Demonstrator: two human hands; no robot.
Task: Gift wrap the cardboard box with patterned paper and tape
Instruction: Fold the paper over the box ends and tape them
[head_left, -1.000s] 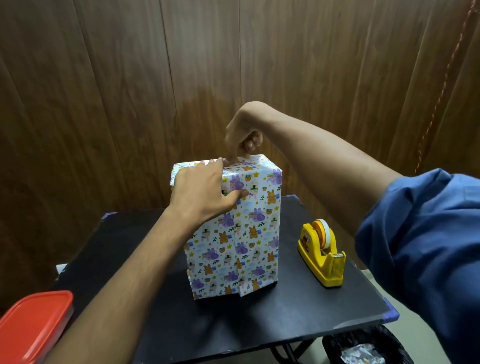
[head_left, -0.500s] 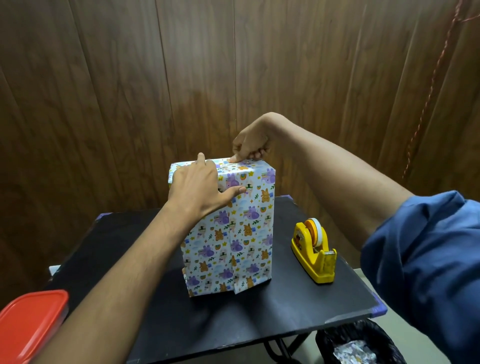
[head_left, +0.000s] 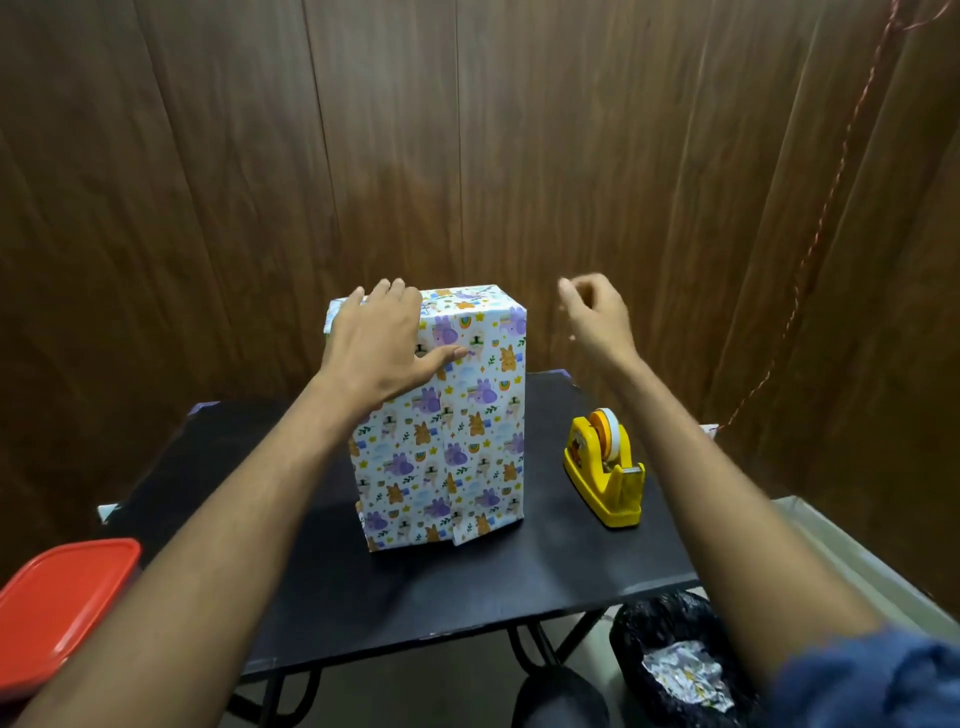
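Item 1, at 8 o'clock: red container lid (head_left: 60, 608), partly cut off by the frame edge, just off the black table (head_left: 545, 566).
Item 2, at centre: wrapped box (head_left: 457, 426), upright on the table, patterned paper covering every face I can see. My left forearm crosses in front of its lower left corner.
Item 3: left hand (head_left: 379, 348), fingers straight, palm flat over the box's top left edge, thumb lying across the front face.
Item 4, at 1 o'clock from the box: right hand (head_left: 592, 314), in the air, apart from the box, fingers loosely curled, grasping nothing that I can make out.
Item 5, at 3 o'clock: yellow tape dispenser (head_left: 605, 470), well clear of the box.
Item 6, at 5 o'clock: black bin (head_left: 675, 665) with crumpled paper scraps below the table.
Change noted: half a second ago the right hand pinched at the box's top far edge; it has since lifted off to the right.
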